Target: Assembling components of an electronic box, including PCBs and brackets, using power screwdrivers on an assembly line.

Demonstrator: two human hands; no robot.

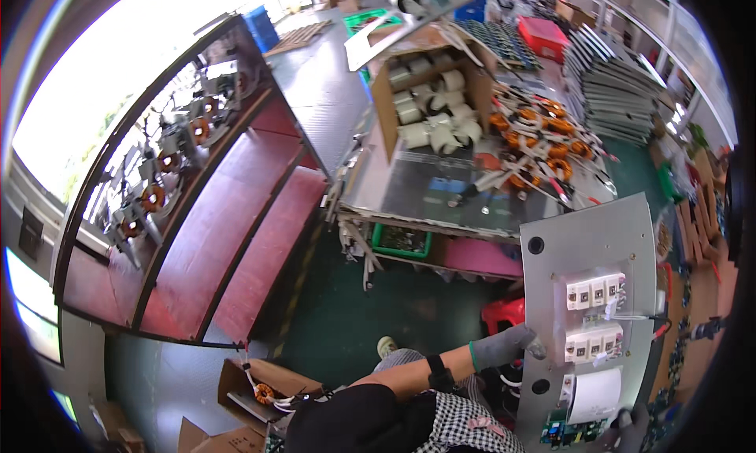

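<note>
A grey metal panel (551,256) stands upright and slightly tilted at my right front. Fixed on its face are two white terminal modules (594,291), a white cylinder (596,395) and a green circuit board (555,432); a few wires run off the right edge. My left hand (504,349), in a grey glove, is closed on the panel's left edge, fingertips over the front. Low at the right, my gloved right hand (626,432) is closed at the panel's lower right part, beside the white cylinder; part of it is dark and cut off.
Ahead is a workbench (378,189) with a carton of white cylinders (437,118) and a heap of orange wound coils (551,138). A red-shelved rack (228,193) stands at left, a stack of grey panels (614,87) far right. A red stool (502,315) and open carton (236,378) are nearby.
</note>
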